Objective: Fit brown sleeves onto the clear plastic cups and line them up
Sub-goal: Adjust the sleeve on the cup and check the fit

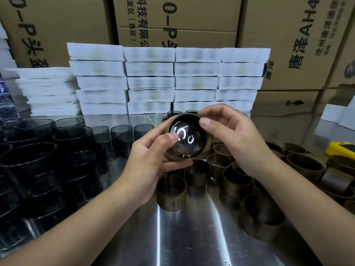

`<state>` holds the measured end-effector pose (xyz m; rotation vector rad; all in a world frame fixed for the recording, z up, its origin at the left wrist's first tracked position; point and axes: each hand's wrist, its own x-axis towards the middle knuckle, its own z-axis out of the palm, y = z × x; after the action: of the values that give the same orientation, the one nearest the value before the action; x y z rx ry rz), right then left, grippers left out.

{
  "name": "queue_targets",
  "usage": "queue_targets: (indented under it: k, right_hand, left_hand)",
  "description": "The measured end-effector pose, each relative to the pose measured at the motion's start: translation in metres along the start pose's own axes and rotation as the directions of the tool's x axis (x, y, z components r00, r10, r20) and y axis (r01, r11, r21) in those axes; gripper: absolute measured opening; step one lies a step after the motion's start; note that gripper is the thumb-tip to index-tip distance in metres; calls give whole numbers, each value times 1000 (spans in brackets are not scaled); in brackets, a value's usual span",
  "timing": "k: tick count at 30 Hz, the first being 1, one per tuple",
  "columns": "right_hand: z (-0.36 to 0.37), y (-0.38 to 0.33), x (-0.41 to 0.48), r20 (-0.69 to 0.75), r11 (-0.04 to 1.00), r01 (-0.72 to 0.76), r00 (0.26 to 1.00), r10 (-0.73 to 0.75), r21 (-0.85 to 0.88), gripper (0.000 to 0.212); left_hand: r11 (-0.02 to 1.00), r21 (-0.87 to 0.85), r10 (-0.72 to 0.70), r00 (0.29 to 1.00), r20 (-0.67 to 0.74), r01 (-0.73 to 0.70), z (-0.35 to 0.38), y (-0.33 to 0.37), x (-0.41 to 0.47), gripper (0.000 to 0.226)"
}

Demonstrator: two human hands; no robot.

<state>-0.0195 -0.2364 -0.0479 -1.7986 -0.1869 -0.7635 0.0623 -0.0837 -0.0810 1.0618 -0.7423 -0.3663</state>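
cup [185,138]: held in the air over the middle of the desk [192,237], between both hands, with a sleeve round it.
sleeve [209,144]: a brown band wrapping the cup's wall. it looks nearly or fully seated, though its far end is hidden.
left hand [153,158]: grips the cup from below, fingers curled under it, thumb pressed on the shiny round end.
right hand [232,135]: pinches the sleeve's upper rim, thumb on the near edge and forefinger over the top. the other fingers hang loosely curled, holding nothing.
pointing: one round end faces the camera. the long axis runs from the desk's far edge towards the person, tipped upward. whether that end is the mouth or the base i cannot tell.
done: brown pieces [261,217] stand across the right half of the desk and just under the hands. some look like sleeved cups in loose rows, others may be bare sleeves, and i cannot tell which.
left to do: many clear cups [73,135] crowd the left half of the desk, unsleeved, so by my judgement a large share remains. the held cup is not yet set in line.
behind: white boxes [149,81] are stacked along the far edge, with cartons [172,20] behind them.
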Motion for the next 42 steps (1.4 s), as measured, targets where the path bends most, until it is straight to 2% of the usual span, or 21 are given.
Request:
queue_targets:
  k: [4, 8, 12, 17, 23, 28, 32, 42]
  right_hand:
    - [2, 6, 3, -9, 985, -171, 985, 170, -36, 39]
    - [0, 6, 3, 47, 954, -275, 958, 282, -118, 63]
    - [0, 3, 2, 57, 951, -284, 954, 293, -125, 67]
    - [4, 4, 2, 24, 962, -267, 963, 268, -55, 67]
    - [6, 10, 4, -13, 955, -293, 956, 294, 42, 56]
    - [6, 11, 5, -24, 953, -290, 956, 293, 86, 51]
    - [4, 12, 6, -7, 950, -289, 956, 292, 123, 42]
    - [5, 11, 7, -51, 941, -284, 953, 297, 185, 14]
  left_hand:
    - [996, -60, -52, 993, 110, 59, 3, -1, -1, 33]
    - [991, -87, -92, 989, 113, 102, 1, -4, 1, 31]
    - [987, -97, -117, 985, 125, 129, 1, -3, 1, 33]
    - [979, -113, -149, 976, 157, 167, 1, 1, 1, 35]
    - [966, -153, -178, 964, 196, 210, 3, 4, 1, 32]
    - [944, -210, -202, 948, 246, 256, 2, 5, 2, 41]
    - [911, -271, -218, 920, 327, 312, 0, 6, 2, 63]
    - [829, -368, -302, 890, 341, 422, 0, 4, 6, 74]
